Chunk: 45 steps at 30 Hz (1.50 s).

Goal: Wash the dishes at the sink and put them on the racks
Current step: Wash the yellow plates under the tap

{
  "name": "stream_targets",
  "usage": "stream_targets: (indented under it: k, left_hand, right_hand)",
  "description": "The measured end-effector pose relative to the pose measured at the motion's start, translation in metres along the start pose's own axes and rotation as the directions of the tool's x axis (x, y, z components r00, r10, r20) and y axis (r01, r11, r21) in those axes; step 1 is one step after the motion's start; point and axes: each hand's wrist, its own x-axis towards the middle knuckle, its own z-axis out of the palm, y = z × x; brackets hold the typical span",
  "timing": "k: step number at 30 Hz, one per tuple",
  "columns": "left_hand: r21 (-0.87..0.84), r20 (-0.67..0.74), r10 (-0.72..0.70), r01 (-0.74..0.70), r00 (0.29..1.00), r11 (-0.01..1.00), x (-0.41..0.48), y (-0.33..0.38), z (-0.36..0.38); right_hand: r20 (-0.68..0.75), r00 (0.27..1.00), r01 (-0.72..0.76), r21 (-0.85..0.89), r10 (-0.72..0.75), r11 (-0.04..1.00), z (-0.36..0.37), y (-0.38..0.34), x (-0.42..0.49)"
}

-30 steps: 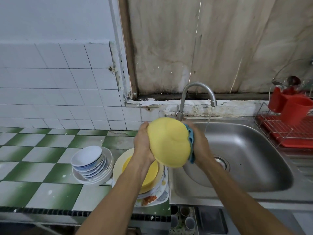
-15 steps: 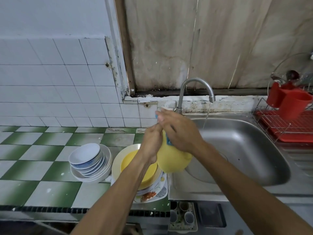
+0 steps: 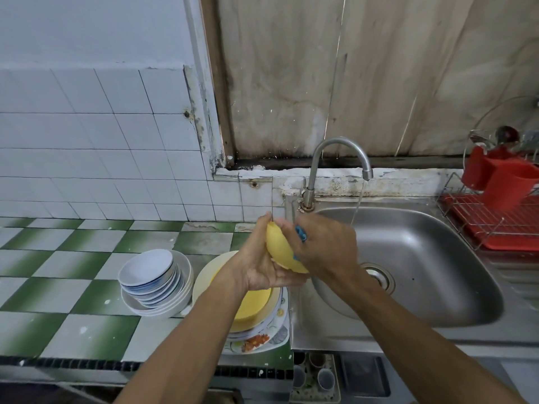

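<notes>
- My left hand (image 3: 262, 263) grips the yellow plate (image 3: 280, 249), thumb at its top edge and fingers curled underneath.
- My right hand (image 3: 323, 249) is clamped round a blue sponge (image 3: 302, 234) and presses it on the plate's far face.
- The plate is tilted on edge, held in the air at the left rim of the sink (image 3: 437, 272), above a pile of plates (image 3: 256, 319) on the counter (image 3: 73, 258).
- A stack of bowls (image 3: 151, 278) sits just left of that pile.
- The tap (image 3: 341, 147) runs a thin stream into the sink.
- A red rack (image 3: 495, 228) with a red cup (image 3: 510, 185) stands on the right.
</notes>
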Motion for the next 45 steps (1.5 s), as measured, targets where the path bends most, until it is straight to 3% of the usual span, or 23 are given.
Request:
stream_targets:
  k: [3, 5, 7, 8, 10, 12, 14, 17, 19, 21, 24, 26, 29, 31, 33, 34, 35, 37, 39, 40, 42, 44, 45]
  left_hand:
    - [-0.068, 0.051, 0.134, -0.13, 0.99, 0.989, 0.007, -0.003, -0.006]
    - [-0.067, 0.033, 0.227, -0.225, 0.973, 0.972, 0.008, -0.004, -0.003]
    - [-0.027, -0.002, 0.289, -0.289, 0.957, 0.957, 0.008, -0.006, 0.001]
    - [-0.019, 0.002, 0.312, -0.312, 0.95, 0.95, 0.008, -0.007, 0.001]
    - [0.015, -0.012, 0.338, -0.338, 0.941, 0.941, 0.012, -0.011, 0.002]
    - [0.059, -0.053, 0.359, -0.356, 0.932, 0.933, 0.011, -0.014, 0.001]
    - [0.106, -0.112, 0.384, -0.373, 0.917, 0.922, 0.014, -0.019, -0.003]
    - [0.191, -0.139, 0.439, -0.411, 0.888, 0.891, 0.011, -0.026, -0.005]
    - [0.237, -0.119, 0.464, -0.428, 0.878, 0.872, 0.009, -0.026, -0.001]
    - [0.215, -0.1, 0.453, -0.425, 0.886, 0.879, 0.007, -0.022, 0.006]
    - [0.253, -0.101, 0.468, -0.432, 0.878, 0.865, 0.007, -0.025, 0.011]
    - [0.214, -0.108, 0.463, -0.434, 0.88, 0.875, 0.007, -0.027, 0.012]
    - [0.206, -0.101, 0.468, -0.442, 0.878, 0.873, 0.009, -0.018, 0.007]
    - [0.224, -0.111, 0.461, -0.43, 0.88, 0.875, 0.01, -0.014, -0.001]
    - [0.28, -0.086, 0.431, -0.393, 0.898, 0.876, 0.006, -0.016, -0.005]
    - [0.301, -0.062, 0.408, -0.373, 0.911, 0.878, 0.006, -0.018, -0.006]
    - [0.3, -0.046, 0.397, -0.366, 0.917, 0.881, 0.007, -0.02, -0.005]
    - [0.281, -0.039, 0.41, -0.384, 0.911, 0.879, 0.008, -0.022, 0.0]
    - [0.302, -0.054, 0.425, -0.391, 0.904, 0.87, 0.008, -0.022, 0.004]
    - [0.316, -0.056, 0.434, -0.396, 0.899, 0.862, 0.009, -0.021, 0.006]
    - [0.324, -0.076, 0.44, -0.395, 0.895, 0.86, 0.009, -0.021, 0.006]
    - [0.311, -0.114, 0.442, -0.391, 0.89, 0.866, 0.009, -0.017, 0.002]
    - [0.3, -0.136, 0.435, -0.382, 0.89, 0.874, 0.008, -0.014, -0.001]
  right_hand:
    - [0.299, 0.933, -0.236, 0.089, 0.2, 0.968, -0.003, -0.001, 0.001]
    - [0.443, 0.796, -0.565, 0.298, 0.412, 0.769, -0.007, 0.0, 0.012]
    - [0.596, 0.696, -0.699, 0.436, 0.399, 0.568, -0.01, 0.004, 0.023]
    - [0.691, 0.658, -0.71, 0.436, 0.3, 0.553, -0.011, 0.002, 0.025]
    - [0.79, 0.608, -0.58, 0.377, 0.075, 0.722, -0.009, 0.0, 0.019]
    - [0.741, 0.672, -0.339, 0.306, 0.002, 0.89, -0.007, 0.0, 0.011]
    - [0.734, 0.68, -0.312, 0.305, -0.013, 0.9, -0.007, 0.005, 0.007]
    - [0.851, 0.525, -0.146, 0.12, -0.026, 0.982, -0.008, 0.013, 0.005]
    - [0.772, 0.63, 0.044, -0.137, 0.079, 0.99, -0.004, 0.014, 0.002]
    - [0.584, 0.799, 0.018, -0.264, 0.145, 0.964, 0.003, 0.016, -0.004]
    - [0.394, 0.889, -0.272, 0.042, 0.234, 0.961, 0.014, 0.012, 0.0]
    - [0.461, 0.823, -0.519, 0.371, 0.333, 0.77, 0.015, 0.002, 0.007]
    - [0.679, 0.714, -0.658, 0.566, 0.17, 0.497, 0.002, -0.002, 0.012]
    - [0.831, 0.554, -0.635, 0.469, -0.061, 0.613, -0.013, 0.007, 0.017]
    - [0.921, 0.382, -0.259, 0.183, -0.073, 0.949, -0.019, 0.014, 0.023]
    - [0.925, 0.38, -0.008, -0.017, 0.019, 1.0, -0.018, 0.016, 0.023]
    - [0.88, 0.463, 0.139, -0.193, 0.108, 0.971, -0.013, 0.016, 0.021]
    - [0.73, 0.662, 0.107, -0.318, 0.171, 0.942, -0.003, 0.012, 0.01]
    - [0.579, 0.792, -0.141, -0.134, 0.193, 0.981, 0.011, 0.007, -0.002]
    - [0.525, 0.813, -0.32, 0.042, 0.252, 0.946, 0.016, 0.003, -0.006]
    - [0.583, 0.741, -0.629, 0.433, 0.331, 0.646, 0.016, -0.006, -0.009]
    - [0.746, 0.642, -0.746, 0.555, 0.177, 0.367, 0.007, -0.01, -0.011]
    - [0.801, 0.597, -0.761, 0.547, 0.047, 0.349, 0.0, -0.009, -0.012]
